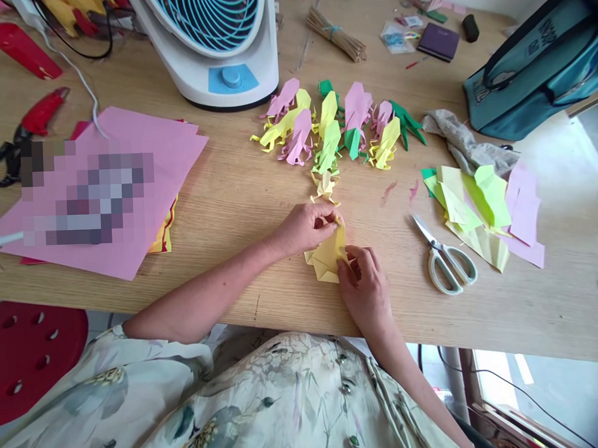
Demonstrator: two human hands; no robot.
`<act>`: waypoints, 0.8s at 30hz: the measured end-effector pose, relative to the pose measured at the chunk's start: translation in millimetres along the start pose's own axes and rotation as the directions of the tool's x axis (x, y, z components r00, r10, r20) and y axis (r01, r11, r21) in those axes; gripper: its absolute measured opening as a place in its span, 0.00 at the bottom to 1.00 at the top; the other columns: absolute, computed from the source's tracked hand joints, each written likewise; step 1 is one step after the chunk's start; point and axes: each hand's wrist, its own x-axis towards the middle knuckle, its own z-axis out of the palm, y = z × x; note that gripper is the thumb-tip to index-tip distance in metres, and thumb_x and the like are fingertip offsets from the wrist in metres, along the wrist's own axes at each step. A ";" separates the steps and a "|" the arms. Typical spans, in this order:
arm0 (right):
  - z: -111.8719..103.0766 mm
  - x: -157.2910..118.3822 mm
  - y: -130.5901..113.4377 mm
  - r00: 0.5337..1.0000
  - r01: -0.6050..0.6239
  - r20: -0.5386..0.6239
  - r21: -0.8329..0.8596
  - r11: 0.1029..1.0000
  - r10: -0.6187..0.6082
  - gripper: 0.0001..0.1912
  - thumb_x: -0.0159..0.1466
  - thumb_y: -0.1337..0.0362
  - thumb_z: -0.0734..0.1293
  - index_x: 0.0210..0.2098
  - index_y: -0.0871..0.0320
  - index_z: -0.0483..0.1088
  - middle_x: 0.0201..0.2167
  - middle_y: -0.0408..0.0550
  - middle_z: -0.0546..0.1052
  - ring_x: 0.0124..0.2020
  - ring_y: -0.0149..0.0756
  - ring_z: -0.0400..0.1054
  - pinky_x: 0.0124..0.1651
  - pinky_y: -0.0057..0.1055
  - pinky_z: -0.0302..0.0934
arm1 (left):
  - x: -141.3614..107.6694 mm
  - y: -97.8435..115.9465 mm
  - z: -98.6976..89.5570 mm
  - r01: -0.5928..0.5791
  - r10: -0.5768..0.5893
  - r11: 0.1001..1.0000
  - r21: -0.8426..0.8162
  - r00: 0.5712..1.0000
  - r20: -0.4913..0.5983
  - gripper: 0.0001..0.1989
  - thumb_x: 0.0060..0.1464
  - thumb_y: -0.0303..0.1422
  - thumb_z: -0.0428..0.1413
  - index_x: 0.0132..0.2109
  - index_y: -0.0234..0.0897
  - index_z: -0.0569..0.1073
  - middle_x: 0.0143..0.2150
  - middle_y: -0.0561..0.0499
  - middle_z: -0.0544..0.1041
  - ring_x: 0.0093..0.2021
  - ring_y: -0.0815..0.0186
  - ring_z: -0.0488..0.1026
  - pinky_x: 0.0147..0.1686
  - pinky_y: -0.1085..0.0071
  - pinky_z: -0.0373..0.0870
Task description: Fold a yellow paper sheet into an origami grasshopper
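A partly folded piece of yellow paper (326, 259) lies near the front edge of the table, between my hands. My left hand (309, 225) pinches its far tip with thumb and fingers. Along its right edge, the curled fingers of my right hand (364, 280) grip the paper. Just beyond my left hand sits a small pale-yellow folded paper figure (324, 185). Farther back stands a cluster of several folded paper figures in pink, yellow and green, among them a pink one (357, 107).
White-handled scissors (450, 261) lie right of my hands, beside a pile of paper offcuts (479, 204). A fan (219, 50) stands at the back left. Pink sheets (171, 147) are stacked at left, near red-and-black scissors (28, 132). A teal bag (533, 65) and grey cloth (465, 143) are at right.
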 end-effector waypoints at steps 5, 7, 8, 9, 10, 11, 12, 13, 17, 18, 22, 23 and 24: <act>1.1 0.7 1.0 0.999 -0.032 -0.041 -0.022 0.999 0.031 0.08 0.66 0.70 0.62 0.44 0.56 0.68 0.35 0.46 0.72 0.31 0.34 0.69 0.35 0.32 0.64 | -3.0 5.7 1.7 0.059 -0.054 0.989 -0.133 0.998 0.035 0.07 0.56 0.23 0.53 0.38 0.33 0.76 0.25 0.55 0.74 0.19 0.76 0.70 0.18 0.82 0.63; 0.9 0.5 1.0 0.999 -0.034 -0.039 -0.032 0.999 0.033 0.09 0.66 0.70 0.62 0.45 0.56 0.68 0.36 0.47 0.72 0.32 0.35 0.69 0.36 0.33 0.65 | -2.3 4.6 5.0 0.111 -0.107 0.972 -0.206 0.994 0.029 0.08 0.55 0.21 0.51 0.37 0.32 0.75 0.26 0.54 0.75 0.22 0.74 0.73 0.18 0.83 0.66; 0.6 0.2 0.7 0.999 -0.034 -0.031 -0.030 0.999 0.033 0.10 0.67 0.69 0.61 0.46 0.56 0.68 0.37 0.47 0.72 0.33 0.35 0.69 0.36 0.34 0.65 | -1.8 3.4 7.1 0.143 -0.143 0.961 -0.237 0.990 0.019 0.08 0.55 0.21 0.50 0.37 0.32 0.74 0.26 0.54 0.75 0.23 0.73 0.73 0.18 0.82 0.67; 0.1 -0.4 0.4 0.999 -0.031 -0.018 -0.024 0.999 0.031 0.11 0.67 0.69 0.61 0.48 0.56 0.68 0.38 0.48 0.72 0.34 0.36 0.70 0.37 0.34 0.66 | -1.2 1.8 9.4 0.173 -0.178 0.949 -0.262 0.984 0.007 0.08 0.55 0.21 0.50 0.36 0.33 0.73 0.27 0.53 0.75 0.23 0.73 0.74 0.18 0.82 0.67; -0.6 -1.0 0.0 1.000 -0.026 -0.004 -0.014 1.000 0.026 0.12 0.67 0.69 0.61 0.49 0.56 0.68 0.39 0.49 0.72 0.36 0.37 0.70 0.38 0.35 0.66 | -0.8 0.2 11.7 0.197 -0.207 0.939 -0.281 0.978 -0.007 0.08 0.55 0.21 0.50 0.35 0.33 0.73 0.27 0.53 0.74 0.24 0.72 0.74 0.18 0.82 0.68; -1.5 -1.7 -0.5 1.000 -0.018 0.008 -0.003 1.000 0.018 0.13 0.67 0.69 0.61 0.50 0.56 0.68 0.40 0.49 0.73 0.38 0.37 0.70 0.39 0.35 0.67 | -0.6 -1.4 13.9 0.212 -0.227 0.932 -0.293 0.974 -0.018 0.07 0.55 0.21 0.50 0.35 0.33 0.72 0.27 0.54 0.74 0.24 0.72 0.74 0.18 0.81 0.69; -2.5 -2.5 -1.0 1.000 -0.006 0.018 0.009 1.000 0.006 0.14 0.67 0.69 0.61 0.51 0.56 0.68 0.41 0.50 0.73 0.39 0.38 0.70 0.40 0.35 0.67 | -0.6 -2.9 16.0 0.219 -0.239 0.928 -0.301 0.971 -0.030 0.06 0.55 0.22 0.50 0.35 0.33 0.72 0.27 0.54 0.74 0.24 0.72 0.74 0.19 0.81 0.70; -3.5 -3.3 -1.6 1.000 0.010 0.029 0.019 1.000 -0.010 0.15 0.67 0.70 0.61 0.52 0.55 0.68 0.42 0.50 0.73 0.41 0.38 0.70 0.41 0.35 0.67 | -0.8 -4.3 17.7 0.219 -0.241 0.927 -0.304 0.970 -0.038 0.06 0.56 0.22 0.51 0.35 0.34 0.71 0.27 0.54 0.74 0.24 0.72 0.74 0.19 0.81 0.71; -7.0 -5.2 -3.6 0.993 0.082 0.089 0.026 0.996 -0.084 0.17 0.68 0.70 0.61 0.55 0.55 0.68 0.44 0.52 0.72 0.42 0.38 0.70 0.43 0.36 0.68 | -2.1 -7.9 21.0 0.179 -0.205 0.944 -0.276 0.976 -0.071 0.03 0.57 0.26 0.53 0.38 0.35 0.71 0.30 0.54 0.74 0.25 0.73 0.73 0.22 0.81 0.71; -7.5 -5.3 -4.1 0.989 0.102 0.104 0.022 0.995 -0.103 0.17 0.68 0.70 0.61 0.56 0.56 0.68 0.44 0.52 0.72 0.42 0.38 0.70 0.44 0.37 0.68 | -2.3 -8.3 20.6 0.159 -0.183 0.955 -0.252 0.980 -0.076 0.03 0.58 0.28 0.53 0.39 0.35 0.71 0.31 0.54 0.74 0.25 0.73 0.73 0.23 0.81 0.70; -8.3 -4.8 -6.1 0.974 0.175 0.143 0.005 0.985 -0.174 0.18 0.68 0.71 0.60 0.57 0.58 0.67 0.44 0.54 0.71 0.44 0.40 0.69 0.45 0.38 0.68 | -3.1 -8.7 15.8 0.069 -0.075 0.992 -0.103 0.996 -0.053 0.10 0.58 0.36 0.57 0.43 0.35 0.72 0.30 0.54 0.74 0.25 0.73 0.70 0.27 0.78 0.68; -8.1 -4.7 -6.4 0.970 0.189 0.154 0.007 0.982 -0.188 0.18 0.69 0.71 0.60 0.57 0.59 0.66 0.44 0.55 0.71 0.44 0.40 0.69 0.45 0.38 0.68 | -3.3 -8.9 14.1 0.054 -0.056 0.996 -0.065 0.998 -0.038 0.12 0.56 0.36 0.59 0.45 0.34 0.72 0.31 0.54 0.75 0.26 0.73 0.69 0.28 0.78 0.68; -7.9 -4.6 -6.7 0.966 0.202 0.164 0.011 0.979 -0.201 0.18 0.69 0.71 0.60 0.57 0.59 0.66 0.44 0.55 0.71 0.43 0.40 0.68 0.45 0.38 0.68 | -3.5 -9.2 12.2 0.041 -0.042 0.999 -0.030 0.999 -0.023 0.14 0.54 0.34 0.60 0.47 0.34 0.73 0.34 0.53 0.77 0.26 0.73 0.69 0.29 0.77 0.68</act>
